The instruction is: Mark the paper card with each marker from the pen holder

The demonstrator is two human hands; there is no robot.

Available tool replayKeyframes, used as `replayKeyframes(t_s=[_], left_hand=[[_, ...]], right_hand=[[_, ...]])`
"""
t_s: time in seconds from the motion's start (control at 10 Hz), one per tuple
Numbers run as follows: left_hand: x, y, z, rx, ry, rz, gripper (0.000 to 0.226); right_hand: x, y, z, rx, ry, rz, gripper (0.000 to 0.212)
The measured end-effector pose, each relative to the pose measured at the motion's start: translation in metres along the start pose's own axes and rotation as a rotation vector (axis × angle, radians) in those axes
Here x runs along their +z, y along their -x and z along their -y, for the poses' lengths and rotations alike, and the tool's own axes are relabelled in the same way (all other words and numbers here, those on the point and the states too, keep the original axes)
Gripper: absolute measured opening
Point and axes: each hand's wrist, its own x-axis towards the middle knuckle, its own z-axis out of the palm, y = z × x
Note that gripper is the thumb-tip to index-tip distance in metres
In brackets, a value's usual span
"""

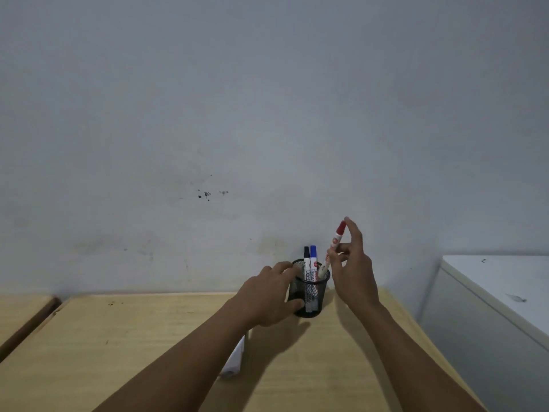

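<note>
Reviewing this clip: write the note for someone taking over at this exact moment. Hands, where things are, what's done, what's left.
Left hand: wrapped around the mesh pen holder, steadying it on the wooden table.
Right hand: fingers pinch the red marker, tilted, cap on, lower end at the holder's rim.
Black marker and blue marker stand capped in the holder.
Paper card: mostly hidden under the left forearm; marks cannot be told.
Left: whether red is coming out or going back cannot be told; check the card before marking further.

Dim, flat indoor light, soft shadows on the table [148, 337], wide-angle edge bending.
</note>
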Motion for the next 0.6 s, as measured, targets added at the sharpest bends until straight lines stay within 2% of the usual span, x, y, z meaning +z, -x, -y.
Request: replayKeyframes(t_s=[0.2, 0.3, 0.4, 0.6], left_hand=[[0.010, -0.006, -0.004, -0.004, 0.048, -0.029, 0.069], [0.003, -0.006, -0.006, -0.003, 0.076, -0.045, 0.069], [-0.009, 0.008, -0.007, 0.000, 0.057, -0.052, 0.069], [-0.014, 0.022, 0.007, -0.059, 0.071, -0.020, 0.071]], right_hand=[[0.015, -0.009, -0.013, 0.012, 0.212, 0.182, 0.061], [0.017, -0.014, -0.015, 0.019, 0.337, 0.186, 0.050], [0.014, -0.007, -0.002, 0.038, 0.400, 0.236, 0.050], [0.006, 0.007, 0.009, 0.044, 0.370, 0.235, 0.057]])
